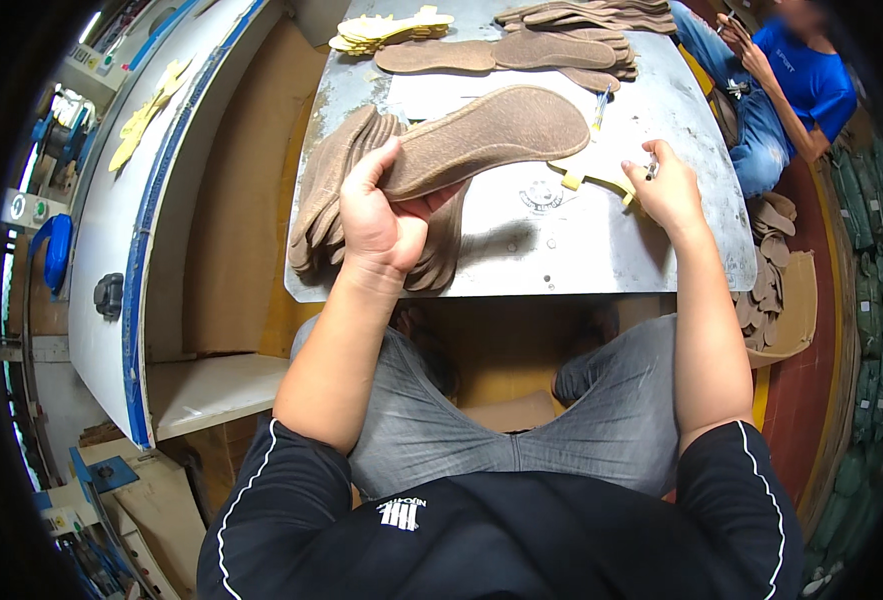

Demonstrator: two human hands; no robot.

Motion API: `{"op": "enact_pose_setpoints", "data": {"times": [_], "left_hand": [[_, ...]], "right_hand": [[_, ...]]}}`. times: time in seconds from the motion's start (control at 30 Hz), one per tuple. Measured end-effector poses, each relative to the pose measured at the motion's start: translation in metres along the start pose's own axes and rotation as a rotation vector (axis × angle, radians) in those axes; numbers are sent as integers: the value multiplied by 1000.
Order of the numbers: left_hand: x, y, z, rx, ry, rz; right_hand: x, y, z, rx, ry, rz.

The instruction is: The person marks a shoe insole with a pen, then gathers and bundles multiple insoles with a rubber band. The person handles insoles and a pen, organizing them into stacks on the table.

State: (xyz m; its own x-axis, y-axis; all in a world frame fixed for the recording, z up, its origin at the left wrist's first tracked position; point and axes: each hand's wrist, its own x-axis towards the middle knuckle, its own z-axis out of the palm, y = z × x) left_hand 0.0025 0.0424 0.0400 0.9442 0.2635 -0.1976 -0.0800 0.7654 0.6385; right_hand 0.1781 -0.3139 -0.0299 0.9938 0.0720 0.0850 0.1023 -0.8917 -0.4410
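My left hand (pixel 379 215) grips a brown insole (pixel 501 135) from below, thumb on its near end. The insole is raised over the table, its broad end pointing right. Stacked brown insoles (pixel 336 190) lie beside and under that hand. To the right, my right hand (pixel 667 188) is closed, with a small pen-like thing (pixel 651 168) between thumb and forefinger; most of it is hidden. A thin yellow template (pixel 601 178) lies by those fingertips, partly under the raised insole's edge. Whether the fingers touch it, I cannot tell.
The grey metal table (pixel 601 260) carries more brown insoles (pixel 551 50) and a pile of yellow templates (pixel 391 30) at its far side. A white cabinet (pixel 121 250) stands left. A box of insoles (pixel 786 300) sits right, below a seated person in blue (pixel 796 75).
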Motion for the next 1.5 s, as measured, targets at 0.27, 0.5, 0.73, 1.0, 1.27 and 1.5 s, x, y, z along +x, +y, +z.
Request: {"op": "enact_pose_setpoints", "data": {"times": [0.27, 0.5, 0.73, 1.0, 1.27, 1.5], "left_hand": [[3, -6, -18, 172, -276, 91], [3, -39, -22, 200, -254, -18], [-22, -95, -10, 870, -148, 479], [-42, -87, 20, 1390, -218, 775], [-8, -18, -14, 2125, 99, 559], [-33, -44, 13, 2019, -200, 903]], "right_hand": [[-3, -26, 9, 646, 196, -247], [-55, -73, -4, 1905, -618, 188], [-38, -47, -35, 1920, -629, 109], [-61, -70, -11, 2105, -908, 102], [-42, -59, -17, 1253, -327, -75], [-38, -45, -10, 259, 68, -542]]}}
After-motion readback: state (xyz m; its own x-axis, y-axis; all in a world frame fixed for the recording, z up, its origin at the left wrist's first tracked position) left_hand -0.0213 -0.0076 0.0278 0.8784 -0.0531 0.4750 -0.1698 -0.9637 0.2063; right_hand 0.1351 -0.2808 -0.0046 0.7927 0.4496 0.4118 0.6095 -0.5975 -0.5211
